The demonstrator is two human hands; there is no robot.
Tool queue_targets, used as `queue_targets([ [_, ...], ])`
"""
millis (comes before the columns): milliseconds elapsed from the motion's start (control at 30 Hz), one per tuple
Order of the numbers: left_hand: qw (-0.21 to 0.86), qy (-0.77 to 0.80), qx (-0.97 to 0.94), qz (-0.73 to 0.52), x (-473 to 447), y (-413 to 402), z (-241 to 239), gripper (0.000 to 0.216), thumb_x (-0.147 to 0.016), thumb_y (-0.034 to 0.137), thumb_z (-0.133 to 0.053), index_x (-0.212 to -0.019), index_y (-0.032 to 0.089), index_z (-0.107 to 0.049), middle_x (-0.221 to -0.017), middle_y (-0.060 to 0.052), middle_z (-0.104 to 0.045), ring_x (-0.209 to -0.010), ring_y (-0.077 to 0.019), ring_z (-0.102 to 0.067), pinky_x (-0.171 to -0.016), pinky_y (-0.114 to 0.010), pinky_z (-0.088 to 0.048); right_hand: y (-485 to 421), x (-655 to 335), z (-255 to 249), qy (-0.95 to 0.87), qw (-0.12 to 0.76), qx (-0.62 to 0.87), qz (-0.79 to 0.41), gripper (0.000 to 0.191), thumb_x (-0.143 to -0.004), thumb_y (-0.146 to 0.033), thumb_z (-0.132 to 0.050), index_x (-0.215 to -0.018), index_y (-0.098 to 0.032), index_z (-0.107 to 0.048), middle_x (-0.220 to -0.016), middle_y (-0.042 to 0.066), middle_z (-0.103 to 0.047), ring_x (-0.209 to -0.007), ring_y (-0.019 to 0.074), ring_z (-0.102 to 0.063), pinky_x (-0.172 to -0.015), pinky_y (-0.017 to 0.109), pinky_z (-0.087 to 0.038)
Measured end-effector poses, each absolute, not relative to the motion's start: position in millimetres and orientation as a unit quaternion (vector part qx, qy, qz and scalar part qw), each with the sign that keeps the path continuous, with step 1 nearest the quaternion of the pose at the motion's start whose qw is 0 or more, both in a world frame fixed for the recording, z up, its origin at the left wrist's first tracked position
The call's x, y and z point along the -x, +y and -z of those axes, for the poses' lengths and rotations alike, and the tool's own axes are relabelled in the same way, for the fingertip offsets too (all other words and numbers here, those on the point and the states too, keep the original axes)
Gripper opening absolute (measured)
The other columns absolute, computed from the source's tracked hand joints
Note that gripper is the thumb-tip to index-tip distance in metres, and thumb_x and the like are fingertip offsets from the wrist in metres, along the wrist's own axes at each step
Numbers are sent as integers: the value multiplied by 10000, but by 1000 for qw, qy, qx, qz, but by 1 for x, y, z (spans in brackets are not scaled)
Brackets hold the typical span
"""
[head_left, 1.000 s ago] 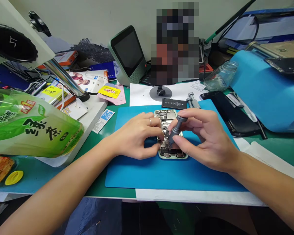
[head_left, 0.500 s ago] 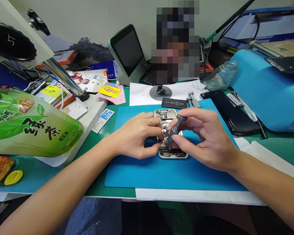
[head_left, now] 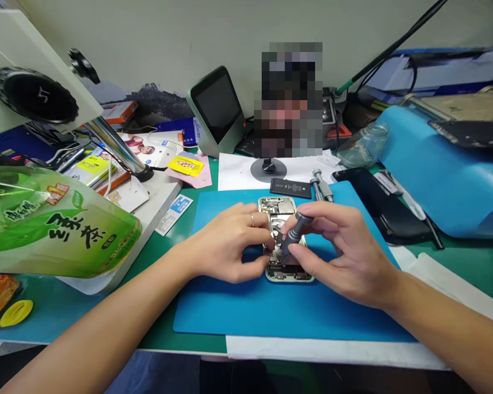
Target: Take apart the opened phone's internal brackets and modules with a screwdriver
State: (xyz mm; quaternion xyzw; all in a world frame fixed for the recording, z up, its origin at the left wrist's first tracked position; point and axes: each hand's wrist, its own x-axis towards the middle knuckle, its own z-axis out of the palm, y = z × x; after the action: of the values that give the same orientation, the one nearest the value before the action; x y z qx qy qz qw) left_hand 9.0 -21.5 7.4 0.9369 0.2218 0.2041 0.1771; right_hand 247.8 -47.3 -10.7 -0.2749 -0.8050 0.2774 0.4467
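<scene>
An opened smartphone (head_left: 282, 206) with its inner parts showing lies on a blue work mat (head_left: 230, 306). My right hand (head_left: 345, 251) grips a short grey screwdriver (head_left: 294, 232), which leans with its lower end down over the phone's lower half. Its tip is hard to make out. My left hand (head_left: 234, 241), a ring on one finger, is curled against the phone's left edge, fingertips and thumb touching it. Part of the phone is hidden behind my fingers. Just beyond it lie a black battery (head_left: 290, 187) and more small grey screwdrivers (head_left: 322, 186).
A green tea bottle (head_left: 61, 224) lies at the left, under a microscope arm (head_left: 115, 148). At the back stand a small display (head_left: 216, 106) and a blurred patch above a round stand (head_left: 268, 168). To the right are a glass jar (head_left: 365, 145) and a black phone (head_left: 378, 208).
The camera has tilted up slightly, so everything sits lower in the picture. Both hands keep almost the same place on the phone and screwdriver.
</scene>
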Motion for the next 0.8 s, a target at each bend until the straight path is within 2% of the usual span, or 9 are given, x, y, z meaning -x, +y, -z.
queue_targets([
  [100,180,224,-936,-203,-11,-22,-7,103,-891,258,-622,-882,197,-705,-921,-46,-701,-803,-192,-553,-749,-372,-386,-47,-249,9,-800,456,286,-264,624,-939,-94,-651,-1454,-369,-431,-1224,48,-646,-1041,199,-723,-847,353,-675],
  [233,174,232,-933,-212,-13,-22,-7,89,-890,262,-635,-893,203,-702,-905,-42,-698,-797,-190,-552,-735,-371,-387,-49,-250,2,-773,481,314,-270,502,-991,-109,-545,-1417,-352,-436,-1006,13,-635,-890,171,-704,-786,327,-647],
  [333,147,246,-926,-245,-13,-22,-7,123,-920,255,-601,-906,196,-708,-871,-47,-687,-767,-187,-529,-708,-365,-372,-50,-252,-2,-766,481,339,-259,442,-996,-126,-506,-1382,-336,-462,-946,10,-618,-814,168,-670,-722,300,-610],
  [433,126,280,-911,-275,-11,-20,-6,168,-939,233,-559,-931,187,-720,-846,-47,-672,-758,-185,-526,-714,-365,-386,-49,-255,-5,-802,402,356,-261,394,-977,-153,-548,-1338,-299,-490,-883,-5,-642,-650,140,-614,-535,246,-513],
  [567,123,318,-890,-304,-9,-20,-4,170,-919,204,-556,-933,186,-724,-858,-48,-669,-791,-190,-564,-740,-366,-428,-46,-256,-9,-876,253,344,-226,47,-984,-230,-603,-1020,-241,-630,-665,-46,-641,-496,110,-536,-479,254,-387],
  [633,120,328,-885,-307,-9,-20,-4,162,-910,206,-559,-919,190,-720,-859,-50,-669,-797,-194,-569,-741,-364,-441,-46,-255,-12,-892,202,341,-215,109,-992,-251,-594,-905,-226,-655,-657,-29,-662,-505,115,-558,-487,263,-364],
  [800,125,320,-887,-309,-10,-19,-5,167,-909,201,-566,-916,183,-732,-856,-50,-674,-799,-193,-571,-746,-363,-433,-50,-254,-17,-902,135,341,-227,176,-1007,-289,-592,-875,-219,-685,-702,-8,-700,-545,130,-589,-513,282,-344],
])
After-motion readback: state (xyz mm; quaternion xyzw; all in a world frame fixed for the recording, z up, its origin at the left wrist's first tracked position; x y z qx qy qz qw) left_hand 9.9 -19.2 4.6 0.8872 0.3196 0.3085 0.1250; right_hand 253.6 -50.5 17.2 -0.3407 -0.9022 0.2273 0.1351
